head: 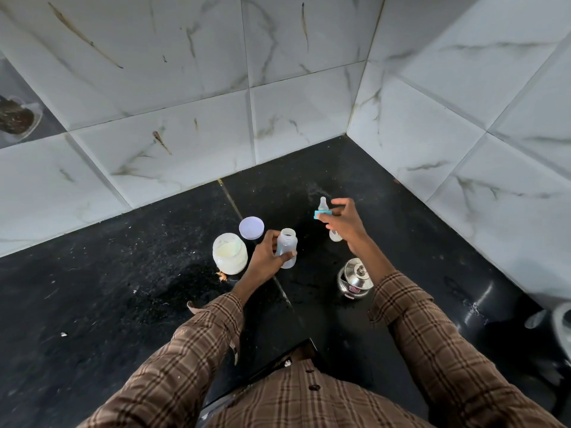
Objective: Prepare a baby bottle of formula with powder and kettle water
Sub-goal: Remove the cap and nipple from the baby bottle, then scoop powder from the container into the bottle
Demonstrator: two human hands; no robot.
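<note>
A clear baby bottle (287,247) stands upright and uncapped on the black counter, and my left hand (267,257) is wrapped around its lower half. My right hand (344,220) is raised to the right of it and pinches the teat with its blue screw ring (323,211), lifted clear of the bottle. An open jar of pale formula powder (229,254) stands just left of my left hand. Its lilac lid (251,227) lies flat behind it. A small clear cap (335,236) sits on the counter, partly hidden under my right hand.
A small steel pot with a knobbed lid (355,278) stands beside my right forearm. Tiled walls meet in a corner behind the counter (123,288). A dark rounded object (494,304) and a white container (560,329) sit at the right edge. Powder specks dust the counter.
</note>
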